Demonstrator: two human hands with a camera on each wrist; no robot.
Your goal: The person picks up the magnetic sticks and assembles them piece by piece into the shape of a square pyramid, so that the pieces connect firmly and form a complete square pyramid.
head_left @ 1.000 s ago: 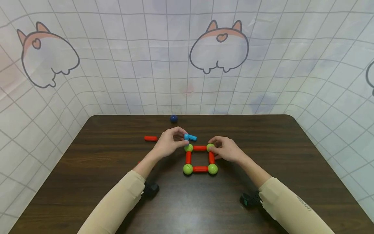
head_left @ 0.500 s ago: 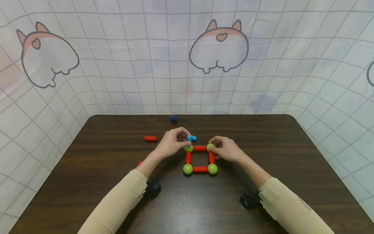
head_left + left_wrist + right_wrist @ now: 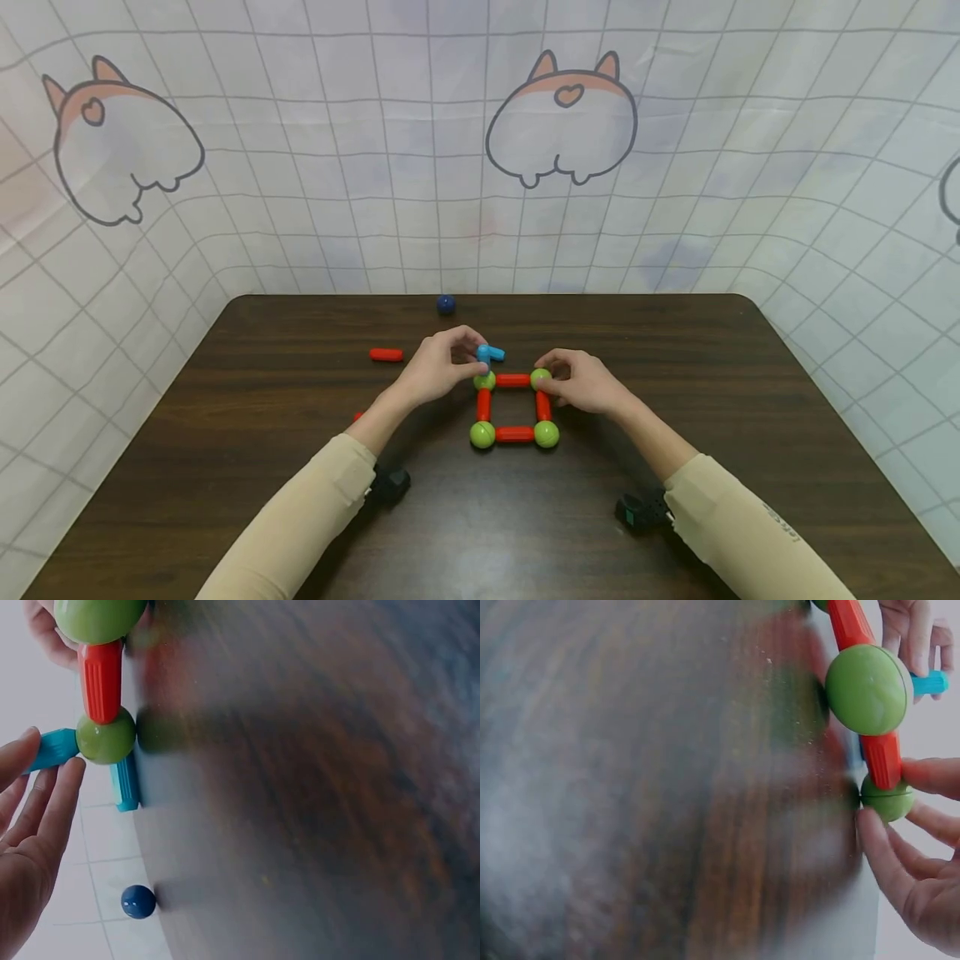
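Observation:
A square frame of red rods (image 3: 514,434) and green balls (image 3: 482,434) lies on the table. At its far left corner, my left hand (image 3: 438,367) pinches a light blue rod (image 3: 54,748) between thumb and fingers. That rod stands upright on the corner's green ball (image 3: 106,736), its lower end at the ball's surface. My right hand (image 3: 588,383) holds the far right green ball (image 3: 886,801), thumb and fingers around it. Behind the left corner a second light blue rod (image 3: 126,784) lies on the table.
A dark blue ball (image 3: 446,304) sits near the table's back edge. One loose red rod (image 3: 387,355) lies left of the frame; another red piece (image 3: 359,416) is mostly hidden by the left forearm. A patterned cloth (image 3: 420,208) hangs behind the dark wooden table (image 3: 675,350).
My left hand has shifted slightly to the right with the upright light blue rod, whose top now overlaps the lying rod in the head view. The right hand keeps its place.

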